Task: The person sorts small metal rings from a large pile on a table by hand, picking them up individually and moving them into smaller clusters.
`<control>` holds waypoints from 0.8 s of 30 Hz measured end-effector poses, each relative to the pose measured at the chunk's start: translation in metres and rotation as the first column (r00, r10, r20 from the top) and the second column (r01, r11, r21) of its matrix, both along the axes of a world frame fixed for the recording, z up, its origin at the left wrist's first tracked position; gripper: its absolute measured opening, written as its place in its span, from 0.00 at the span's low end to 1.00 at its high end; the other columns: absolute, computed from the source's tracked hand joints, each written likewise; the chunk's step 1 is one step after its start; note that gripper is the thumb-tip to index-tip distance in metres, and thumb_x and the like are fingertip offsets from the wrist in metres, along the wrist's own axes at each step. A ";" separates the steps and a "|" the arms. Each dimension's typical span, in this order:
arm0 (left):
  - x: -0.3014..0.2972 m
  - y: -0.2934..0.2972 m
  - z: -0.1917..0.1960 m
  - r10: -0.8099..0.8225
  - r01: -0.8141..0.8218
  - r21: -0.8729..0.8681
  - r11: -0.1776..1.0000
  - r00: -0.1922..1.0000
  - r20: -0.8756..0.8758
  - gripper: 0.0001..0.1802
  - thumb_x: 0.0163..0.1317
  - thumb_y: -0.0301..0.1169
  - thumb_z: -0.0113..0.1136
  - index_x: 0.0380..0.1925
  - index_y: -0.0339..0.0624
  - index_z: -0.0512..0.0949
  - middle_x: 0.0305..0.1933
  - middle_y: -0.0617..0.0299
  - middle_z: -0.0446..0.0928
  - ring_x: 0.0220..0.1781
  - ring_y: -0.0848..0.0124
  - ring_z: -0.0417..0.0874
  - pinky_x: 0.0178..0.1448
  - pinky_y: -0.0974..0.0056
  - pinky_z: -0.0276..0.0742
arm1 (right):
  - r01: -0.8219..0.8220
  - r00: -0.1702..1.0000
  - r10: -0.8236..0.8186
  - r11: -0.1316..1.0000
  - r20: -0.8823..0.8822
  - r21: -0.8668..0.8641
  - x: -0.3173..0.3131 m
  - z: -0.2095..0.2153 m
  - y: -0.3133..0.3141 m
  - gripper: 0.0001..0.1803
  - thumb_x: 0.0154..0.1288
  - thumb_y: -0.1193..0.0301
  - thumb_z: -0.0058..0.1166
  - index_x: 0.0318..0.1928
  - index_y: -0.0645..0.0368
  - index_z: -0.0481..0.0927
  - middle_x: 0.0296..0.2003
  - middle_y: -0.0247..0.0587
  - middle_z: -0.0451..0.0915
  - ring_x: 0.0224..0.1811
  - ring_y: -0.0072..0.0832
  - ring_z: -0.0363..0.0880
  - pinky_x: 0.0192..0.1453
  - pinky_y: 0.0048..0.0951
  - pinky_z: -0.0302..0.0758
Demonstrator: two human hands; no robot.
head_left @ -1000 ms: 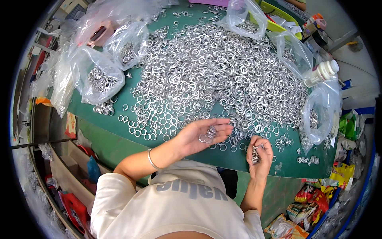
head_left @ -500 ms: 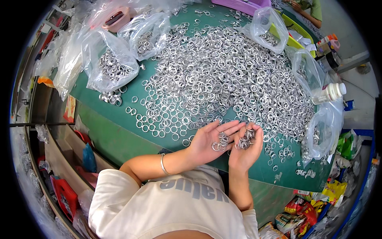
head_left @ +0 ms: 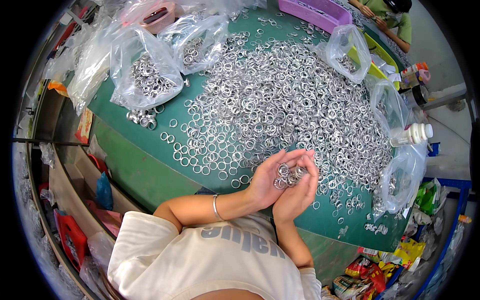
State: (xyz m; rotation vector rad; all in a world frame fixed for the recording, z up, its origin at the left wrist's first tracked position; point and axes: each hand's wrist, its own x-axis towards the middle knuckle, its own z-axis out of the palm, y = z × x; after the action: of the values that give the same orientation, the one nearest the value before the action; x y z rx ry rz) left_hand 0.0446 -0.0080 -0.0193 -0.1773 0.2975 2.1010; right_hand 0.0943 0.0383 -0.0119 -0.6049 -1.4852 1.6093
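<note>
My left hand (head_left: 262, 184) and my right hand (head_left: 298, 196) are cupped together at the near edge of the ring pile. Several silver metal rings (head_left: 285, 178) lie in the hollow between my palms. My fingers curl up around them, and the two hands touch along their lower sides. Just beyond my fingertips spreads a large heap of similar rings (head_left: 280, 95) on the green tabletop (head_left: 145, 150). To the left of my hands the rings thin out into a single scattered layer.
Clear plastic bags of rings (head_left: 147, 75) stand at the left, with more bags along the right edge. A purple basket (head_left: 315, 15), a yellow-green basket (head_left: 377, 57) and a white bottle (head_left: 417, 134) sit around the pile. Another person (head_left: 395, 22) works at the far right.
My right hand has come left against my left hand, and its rings now sit with the others in the joined palms. The view has shifted slightly.
</note>
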 end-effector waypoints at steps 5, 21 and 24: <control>-0.003 0.004 -0.003 0.043 -0.043 -0.004 0.999 0.997 0.058 0.20 0.69 0.41 0.41 0.50 0.36 0.71 0.58 0.50 0.68 0.64 0.55 0.66 0.69 0.54 0.61 | -0.104 0.990 0.053 0.896 0.130 0.431 -0.002 -0.003 0.003 0.15 0.69 0.72 0.38 0.47 0.67 0.75 0.39 0.45 0.77 0.46 0.35 0.72 0.57 0.36 0.65; 0.004 -0.008 -0.023 -0.036 -0.066 -0.305 0.950 0.947 -0.318 0.10 0.66 0.35 0.52 0.37 0.39 0.76 0.38 0.66 0.76 0.42 0.78 0.74 0.46 0.70 0.72 | -0.037 0.968 -0.169 0.641 0.188 0.767 -0.020 0.008 -0.003 0.13 0.68 0.72 0.38 0.44 0.65 0.74 0.48 0.48 0.68 0.55 0.41 0.65 0.60 0.44 0.60; -0.011 -0.018 0.005 -0.145 -0.008 -0.484 0.875 0.950 -0.278 0.10 0.67 0.28 0.39 0.42 0.44 0.72 0.44 0.69 0.71 0.47 0.79 0.70 0.52 0.74 0.68 | -0.102 0.968 -0.144 0.523 0.205 0.846 -0.031 0.019 -0.012 0.10 0.64 0.73 0.41 0.38 0.64 0.76 0.42 0.48 0.71 0.54 0.47 0.65 0.60 0.51 0.56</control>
State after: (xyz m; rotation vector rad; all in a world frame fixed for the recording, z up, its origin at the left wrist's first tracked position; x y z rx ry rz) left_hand 0.0333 -0.0260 -0.0142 -0.1274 1.0058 1.9431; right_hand 0.0634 0.0264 0.0073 -0.2281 -2.1998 0.5776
